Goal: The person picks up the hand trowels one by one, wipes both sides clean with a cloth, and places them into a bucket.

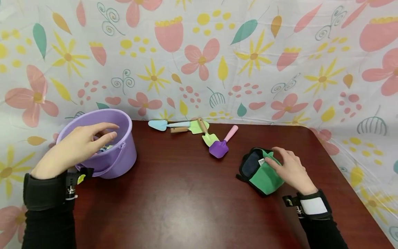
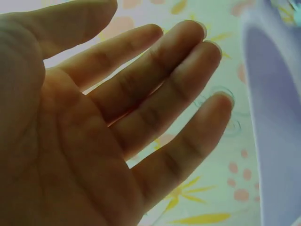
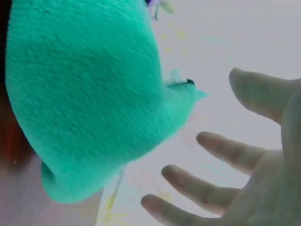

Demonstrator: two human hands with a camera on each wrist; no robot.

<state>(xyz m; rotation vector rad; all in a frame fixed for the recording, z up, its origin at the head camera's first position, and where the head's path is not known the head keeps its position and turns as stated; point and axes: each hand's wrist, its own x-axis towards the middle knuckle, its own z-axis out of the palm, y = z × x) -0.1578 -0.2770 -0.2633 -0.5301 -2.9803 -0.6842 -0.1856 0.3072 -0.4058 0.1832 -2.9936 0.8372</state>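
Dark red-brown table [image 1: 186, 200] against a floral-print backdrop. Purple bucket [image 1: 119, 155] at 9 o'clock; left hand [image 1: 79, 145] hovers over its rim, fingers straight and spread, holding nothing. Green fabric pouch [image 1: 262, 174] at 3 o'clock; right hand [image 1: 287, 167] rests on it, fingers loosely extended, no firm grip visible. Toy garden tools [image 1: 199, 133] lie at 12 o'clock, untouched. Judgement: setup stage, with bucket and pouch being positioned; a next move calls for a proper grasp on the pouch.

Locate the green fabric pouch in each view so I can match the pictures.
Head: green pouch lies right of centre on the table, the right hand over it.
Left wrist: not in view.
Right wrist: fills the left half, apart from the open fingers.
Shared landmark: the floral backdrop.
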